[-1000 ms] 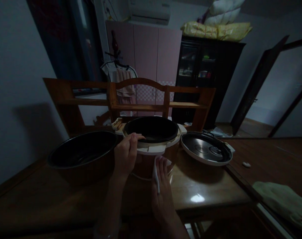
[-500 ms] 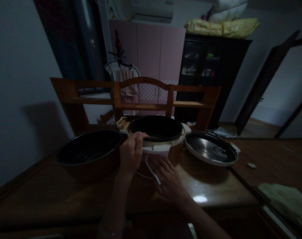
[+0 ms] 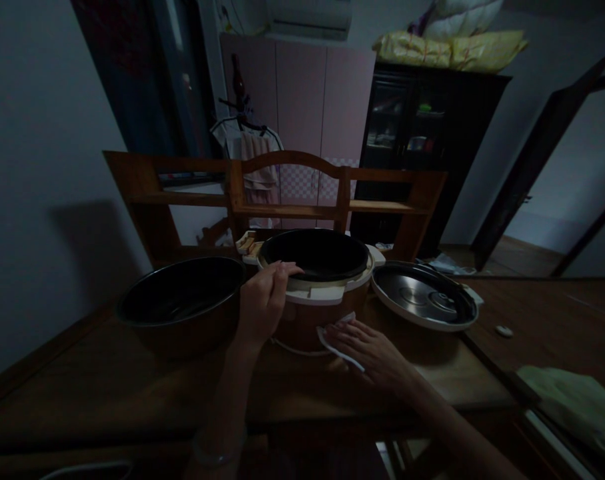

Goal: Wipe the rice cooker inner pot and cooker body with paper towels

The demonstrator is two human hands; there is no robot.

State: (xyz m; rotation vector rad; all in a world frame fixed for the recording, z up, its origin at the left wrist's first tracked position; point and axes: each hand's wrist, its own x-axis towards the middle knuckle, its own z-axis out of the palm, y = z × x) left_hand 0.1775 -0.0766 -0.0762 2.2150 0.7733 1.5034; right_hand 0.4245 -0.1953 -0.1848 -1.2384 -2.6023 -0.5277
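Electric cooker (image 3: 302,323), centre of the frame, on the wooden worktop (image 3: 192,387): round, smooth-walled brown body with a pale, plastic-looking rim and a dark, deep interior. The left hand (image 3: 265,300) grips the near rim with curled fingers; the right hand (image 3: 365,347), open and nearly flat, presses a thin white cloth (image 3: 335,339) to the outer wall. Left of centre, a dark, glossy-lipped bowl-shaped pot (image 3: 182,293); right, an upturned round lid (image 3: 422,297) with a shiny metal lining.

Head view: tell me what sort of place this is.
Probably a room in a home: pink wardrobe doors, clothes on hangers and a dark glass-fronted cabinet stand beyond the wooden table.
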